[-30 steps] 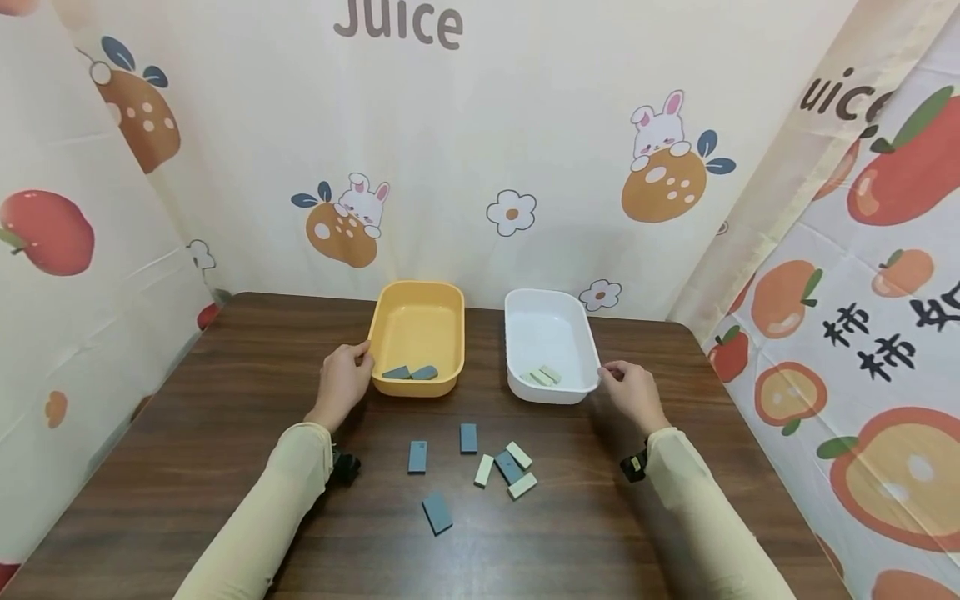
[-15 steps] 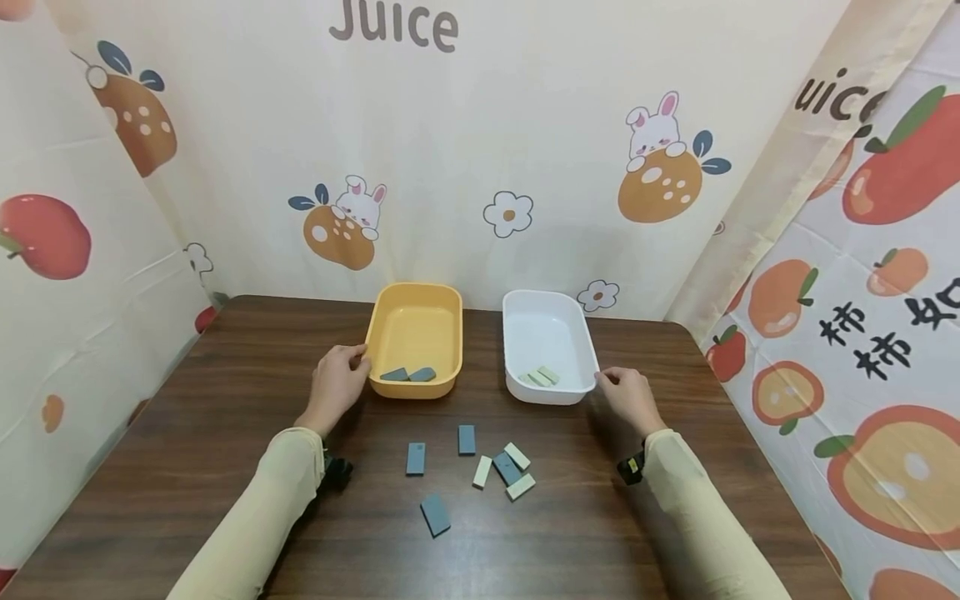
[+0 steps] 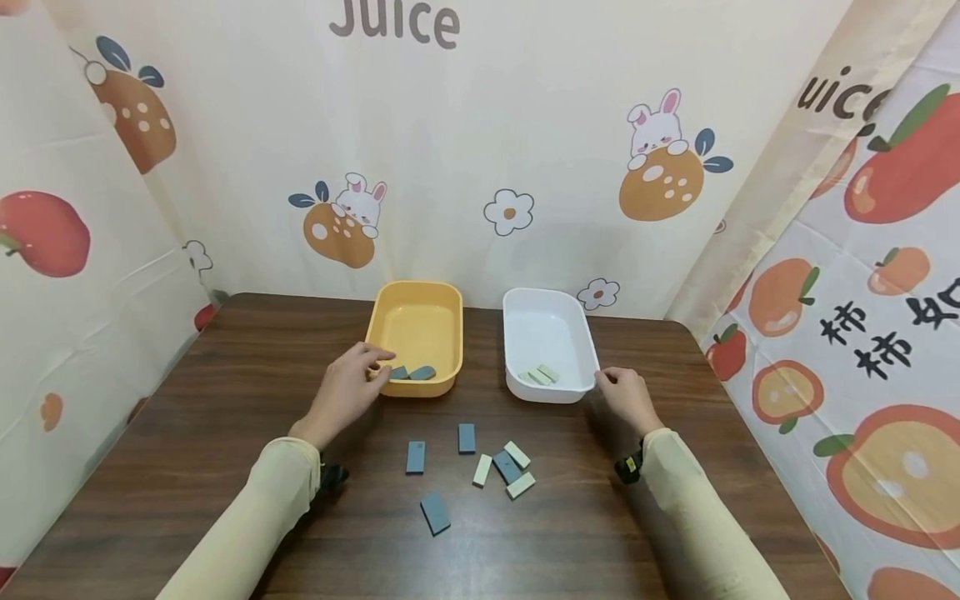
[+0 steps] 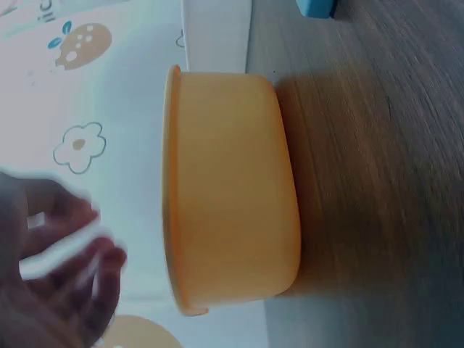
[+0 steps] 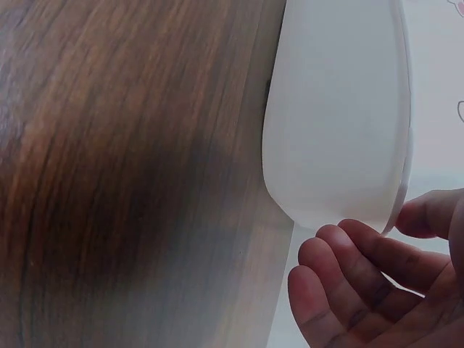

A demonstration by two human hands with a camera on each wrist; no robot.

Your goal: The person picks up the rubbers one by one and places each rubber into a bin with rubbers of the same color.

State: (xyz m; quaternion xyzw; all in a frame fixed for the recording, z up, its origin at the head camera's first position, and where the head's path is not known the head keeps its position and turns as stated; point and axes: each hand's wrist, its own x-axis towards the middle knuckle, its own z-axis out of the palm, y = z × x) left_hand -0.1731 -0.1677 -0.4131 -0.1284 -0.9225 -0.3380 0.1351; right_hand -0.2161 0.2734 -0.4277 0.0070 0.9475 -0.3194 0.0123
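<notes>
My left hand (image 3: 347, 385) hovers over the near left corner of a yellow plastic bin (image 3: 417, 325). Its fingers are loosely bent with a gap to the thumb, and the left wrist view shows them apart from the bin wall (image 4: 232, 181). Grey-blue blocks (image 3: 422, 373) lie inside that bin, partly hidden by the hand. To the right, my right hand (image 3: 628, 397) pinches the rim of a white bin (image 3: 546, 333) near its front right corner. In the right wrist view, thumb and fingers (image 5: 384, 254) meet at that rim. Cream blocks (image 3: 540, 377) lie in the white bin.
In front of the bins, several grey-blue blocks (image 3: 416, 457) and 3 cream blocks (image 3: 482, 471) lie on the dark wooden table (image 3: 570, 533). One blue block (image 3: 507, 467) lies between cream ones. A printed curtain (image 3: 450, 125) hangs behind the table.
My left hand has let go of the yellow bin's rim and shifted right over its corner, its fingers parting. The right hand stays on the white bin's rim. Bins and blocks have not moved.
</notes>
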